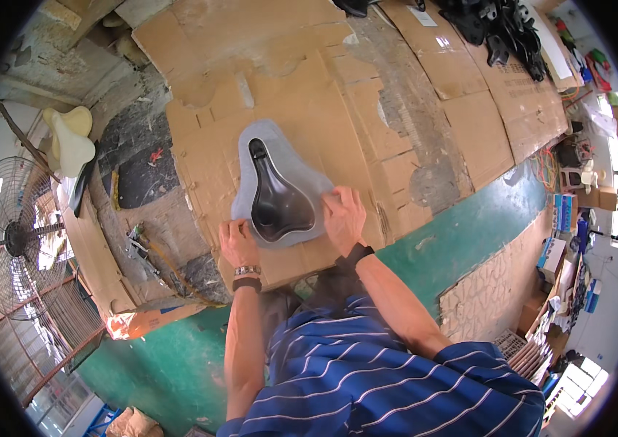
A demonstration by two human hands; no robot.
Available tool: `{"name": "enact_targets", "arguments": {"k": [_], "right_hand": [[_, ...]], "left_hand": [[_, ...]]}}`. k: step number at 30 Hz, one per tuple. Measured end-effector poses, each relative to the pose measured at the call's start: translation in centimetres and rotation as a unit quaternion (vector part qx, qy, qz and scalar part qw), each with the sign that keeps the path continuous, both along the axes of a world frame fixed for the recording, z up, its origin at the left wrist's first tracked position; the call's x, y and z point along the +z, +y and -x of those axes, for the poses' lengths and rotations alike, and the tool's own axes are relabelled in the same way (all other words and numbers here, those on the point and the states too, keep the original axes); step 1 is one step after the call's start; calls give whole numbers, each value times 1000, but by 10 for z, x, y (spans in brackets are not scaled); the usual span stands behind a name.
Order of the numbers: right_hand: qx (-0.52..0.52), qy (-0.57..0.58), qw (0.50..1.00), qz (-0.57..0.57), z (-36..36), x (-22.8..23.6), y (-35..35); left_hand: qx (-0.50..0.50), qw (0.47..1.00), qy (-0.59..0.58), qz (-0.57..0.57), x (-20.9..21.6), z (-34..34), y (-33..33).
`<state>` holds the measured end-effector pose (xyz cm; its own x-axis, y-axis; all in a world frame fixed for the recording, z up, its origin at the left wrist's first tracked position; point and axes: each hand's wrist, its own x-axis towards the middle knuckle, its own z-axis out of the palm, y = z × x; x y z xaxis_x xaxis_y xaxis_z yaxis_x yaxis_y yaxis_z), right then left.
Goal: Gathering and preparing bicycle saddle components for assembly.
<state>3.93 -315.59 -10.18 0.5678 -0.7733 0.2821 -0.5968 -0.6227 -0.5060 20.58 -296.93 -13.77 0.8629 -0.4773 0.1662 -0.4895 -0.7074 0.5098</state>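
Note:
A black plastic bicycle saddle shell (275, 202) lies hollow side up on the cardboard-covered bench before me, its narrow nose pointing away. Around it spreads a grey saddle cover (248, 175), a sheet of soft-looking material wider than the shell, with a pale line along the shell's rim. My left hand (238, 244) has its fingers curled on the cover's near left edge. At the right edge my right hand (345, 217) pinches the cover between thumb and fingers. The fingertips of both hands are partly hidden.
Brown cardboard (251, 44) covers much of the bench. A spray gun (141, 251) with an orange hose lies at the left. Cream saddle pieces (72, 142) rest near a large fan (17, 237). Black parts (498, 36) are heaped at the far right. The floor (462, 233) is green.

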Motion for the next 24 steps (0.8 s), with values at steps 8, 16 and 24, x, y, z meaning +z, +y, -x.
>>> {"name": "enact_targets", "arguments": {"k": [8,16,24], "right_hand": [[-28,-31,996,-73,0,0,10],[-98,-117,954,-259,-8,5,8],[126,-77,984,-99,-15,18,24]], "left_hand": [[1,998,-48,-31,-2,2,-3],[-4,998,-60,-9,21,0,-9],[101,964,118,215,37,33,-25]]}}
